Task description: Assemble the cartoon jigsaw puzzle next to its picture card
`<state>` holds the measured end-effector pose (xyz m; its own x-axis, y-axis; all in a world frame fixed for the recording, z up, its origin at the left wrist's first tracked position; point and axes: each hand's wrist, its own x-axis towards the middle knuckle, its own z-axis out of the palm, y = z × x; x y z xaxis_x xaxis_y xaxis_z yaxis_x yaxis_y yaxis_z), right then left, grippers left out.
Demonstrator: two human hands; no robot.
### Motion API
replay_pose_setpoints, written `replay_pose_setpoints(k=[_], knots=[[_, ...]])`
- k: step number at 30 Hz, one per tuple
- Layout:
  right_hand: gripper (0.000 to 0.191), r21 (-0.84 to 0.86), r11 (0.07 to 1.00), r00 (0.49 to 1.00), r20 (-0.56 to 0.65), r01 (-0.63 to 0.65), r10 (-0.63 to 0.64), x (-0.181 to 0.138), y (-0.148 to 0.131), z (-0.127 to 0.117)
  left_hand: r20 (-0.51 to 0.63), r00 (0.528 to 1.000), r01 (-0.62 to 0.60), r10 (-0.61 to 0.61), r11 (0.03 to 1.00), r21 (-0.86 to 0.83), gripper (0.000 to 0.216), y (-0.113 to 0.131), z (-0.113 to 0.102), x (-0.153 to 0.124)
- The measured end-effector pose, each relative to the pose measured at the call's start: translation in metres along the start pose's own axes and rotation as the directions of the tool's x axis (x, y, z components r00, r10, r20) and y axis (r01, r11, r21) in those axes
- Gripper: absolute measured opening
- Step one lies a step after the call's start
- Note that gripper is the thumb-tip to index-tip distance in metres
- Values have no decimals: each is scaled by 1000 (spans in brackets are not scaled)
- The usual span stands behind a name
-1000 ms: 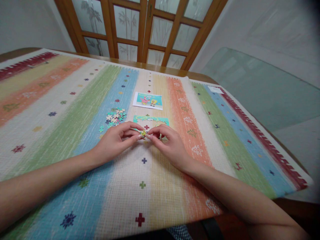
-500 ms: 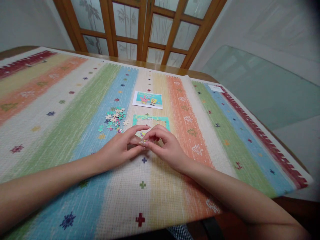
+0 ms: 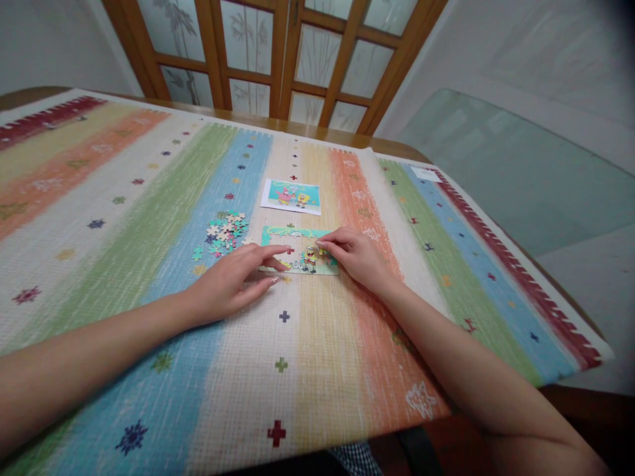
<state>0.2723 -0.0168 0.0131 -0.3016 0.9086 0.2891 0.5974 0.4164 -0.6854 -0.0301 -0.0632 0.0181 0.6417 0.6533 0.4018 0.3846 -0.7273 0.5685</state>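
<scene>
A small, partly assembled jigsaw puzzle [image 3: 297,248] with a teal border lies on the striped cloth [image 3: 149,218]. My left hand [image 3: 233,281] rests at the puzzle's left edge, fingers stretched out flat and the index fingertip on the border. My right hand [image 3: 360,258] sits at the puzzle's right side, fingers curled, with the fingertips pressing on pieces near the cartoon figure. Whether a piece is pinched under them I cannot make out. A heap of loose puzzle pieces [image 3: 225,233] lies just left of the puzzle. The reference picture card [image 3: 292,196] lies beyond it.
The striped cloth covers a wooden table [image 3: 317,135]. A small white label [image 3: 425,174] lies at the cloth's far right corner. Wooden-framed frosted glass doors [image 3: 278,59] stand behind the table. A glass panel [image 3: 520,178] leans at the right.
Both hands held a small piece together in front of the puzzle. They have since parted: the left flattened at the puzzle's left edge, the right moved forward onto its right side.
</scene>
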Motion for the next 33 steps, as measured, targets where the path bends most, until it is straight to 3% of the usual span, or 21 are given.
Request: replay_pose_setpoints(k=[10, 18, 26, 33], knots=[[22, -166, 983, 996, 53, 81, -73, 8, 9, 11, 14, 999, -53, 52, 998, 32, 49, 0, 0, 0], [27, -220, 969, 993, 6, 116, -117, 1, 7, -2, 11, 998, -68, 68, 997, 35, 48, 0, -1, 0], [25, -387, 871, 944, 248, 302, -217, -6, 5, -23, 106, 992, -89, 68, 973, 213, 38, -7, 6, -3], [29, -436, 842, 937, 278, 319, -211, -8, 0, -20, 215, 976, -83, 19, 953, 293, 49, -12, 11, -5]])
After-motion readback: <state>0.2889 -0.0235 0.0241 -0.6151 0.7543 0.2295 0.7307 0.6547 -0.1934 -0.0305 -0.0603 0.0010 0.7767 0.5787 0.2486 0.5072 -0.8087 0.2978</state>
